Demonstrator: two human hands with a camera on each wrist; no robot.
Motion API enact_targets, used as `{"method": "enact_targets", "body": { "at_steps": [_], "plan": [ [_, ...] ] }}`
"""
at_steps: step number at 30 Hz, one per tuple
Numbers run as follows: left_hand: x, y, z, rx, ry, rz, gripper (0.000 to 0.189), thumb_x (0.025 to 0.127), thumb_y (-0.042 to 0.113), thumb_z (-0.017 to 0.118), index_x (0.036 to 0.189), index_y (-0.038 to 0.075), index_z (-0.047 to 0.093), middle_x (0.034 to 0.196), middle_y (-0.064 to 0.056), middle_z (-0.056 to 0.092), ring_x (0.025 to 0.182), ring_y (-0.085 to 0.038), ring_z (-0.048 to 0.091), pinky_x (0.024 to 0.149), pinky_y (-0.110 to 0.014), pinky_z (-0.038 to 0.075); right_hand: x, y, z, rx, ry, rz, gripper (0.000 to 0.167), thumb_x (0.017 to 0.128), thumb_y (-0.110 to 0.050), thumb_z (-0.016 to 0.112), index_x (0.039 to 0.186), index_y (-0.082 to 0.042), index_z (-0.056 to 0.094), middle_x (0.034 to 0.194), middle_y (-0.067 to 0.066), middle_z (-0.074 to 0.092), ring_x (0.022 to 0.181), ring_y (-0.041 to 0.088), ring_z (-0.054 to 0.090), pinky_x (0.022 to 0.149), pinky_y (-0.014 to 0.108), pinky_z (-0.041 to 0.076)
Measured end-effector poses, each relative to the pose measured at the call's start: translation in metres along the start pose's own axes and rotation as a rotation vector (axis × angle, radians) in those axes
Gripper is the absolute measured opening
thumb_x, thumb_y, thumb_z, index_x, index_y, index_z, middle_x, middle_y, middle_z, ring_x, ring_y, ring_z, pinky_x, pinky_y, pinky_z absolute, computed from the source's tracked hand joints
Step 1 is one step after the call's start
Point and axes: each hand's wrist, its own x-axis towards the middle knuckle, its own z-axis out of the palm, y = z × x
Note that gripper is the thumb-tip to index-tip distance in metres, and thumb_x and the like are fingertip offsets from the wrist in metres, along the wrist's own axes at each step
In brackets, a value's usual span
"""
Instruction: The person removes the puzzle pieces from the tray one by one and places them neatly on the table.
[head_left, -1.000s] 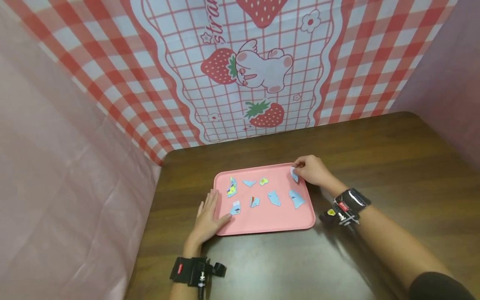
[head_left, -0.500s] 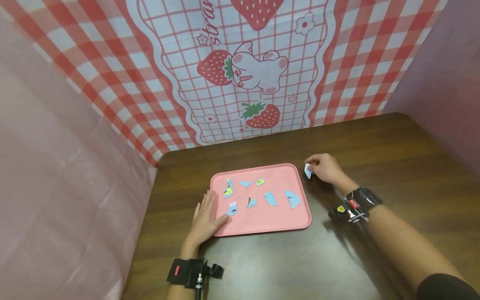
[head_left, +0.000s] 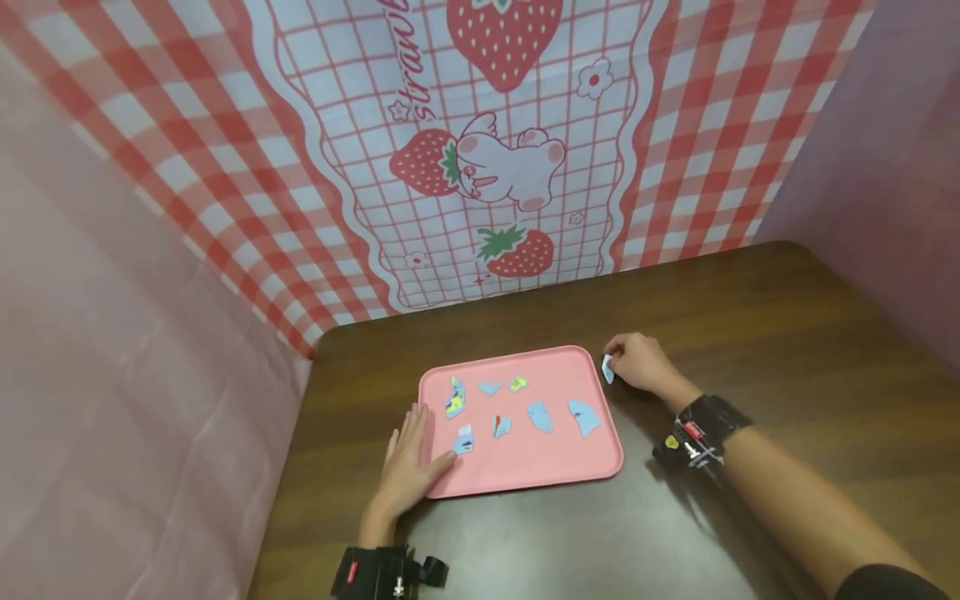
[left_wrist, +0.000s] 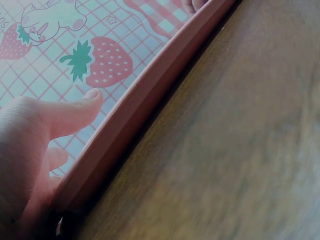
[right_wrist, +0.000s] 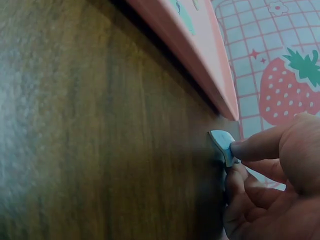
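Observation:
My right hand (head_left: 641,364) pinches a light blue, irregular flat piece (head_left: 608,369) between thumb and fingers, just off the right edge of the pink tray (head_left: 517,486). In the right wrist view this piece (right_wrist: 223,145) is tilted, with a pale edge, close to the wooden table. My left hand (head_left: 407,460) rests on the tray's left rim, fingers straight, thumb over the tray floor beside a blue and white piece (head_left: 464,439). Several other flat pieces lie apart on the tray, including a yellow-patterned one (head_left: 455,398) and a large light blue one (head_left: 582,417).
The dark wooden table (head_left: 720,317) extends around the tray. Behind it hangs a strawberry-print cloth (head_left: 480,167), and a pink curtain (head_left: 150,375) stands at the left. Both wrists wear black straps with cameras.
My right hand has carried the light blue piece from the tray's far right corner outward over the rim to the table beside it. My left hand has stayed on the tray's rim.

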Motion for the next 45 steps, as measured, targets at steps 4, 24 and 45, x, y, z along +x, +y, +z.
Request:
{"method": "enact_targets", "body": {
  "at_steps": [4,24,45],
  "plan": [
    [-0.002,0.000,0.000,-0.015,0.002,-0.018,0.100,0.088,0.052,0.070,0.160,0.001,0.022,0.166,-0.019,0.015,0.153,-0.037,0.011,0.120,-0.059,0.003,0.001,0.001,0.004,-0.014,0.020,0.006,0.013,0.080,-0.005,0.070,0.091,0.000,0.075,0.079,0.008,0.072,0.077,0.028,0.066,0.070,0.042,0.051],
    [0.000,-0.002,-0.001,0.019,0.008,-0.005,0.098,0.089,0.052,0.067,0.159,0.000,0.022,0.166,-0.020,0.015,0.153,-0.037,0.011,0.120,-0.059,0.004,-0.034,-0.048,0.017,-0.065,-0.164,-0.263,0.029,0.079,-0.006,0.076,0.107,0.001,0.074,0.090,0.008,0.062,0.078,0.019,0.056,0.067,0.033,0.047],
    [0.000,0.001,0.001,0.002,-0.016,-0.027,0.099,0.089,0.052,0.068,0.160,0.002,0.020,0.167,-0.017,0.012,0.154,-0.035,0.009,0.121,-0.057,0.003,-0.049,-0.054,0.022,0.010,-0.195,-0.262,0.028,0.077,0.005,0.079,0.099,-0.006,0.065,0.081,0.000,0.058,0.071,0.013,0.052,0.065,0.030,0.046]
  ]
}}
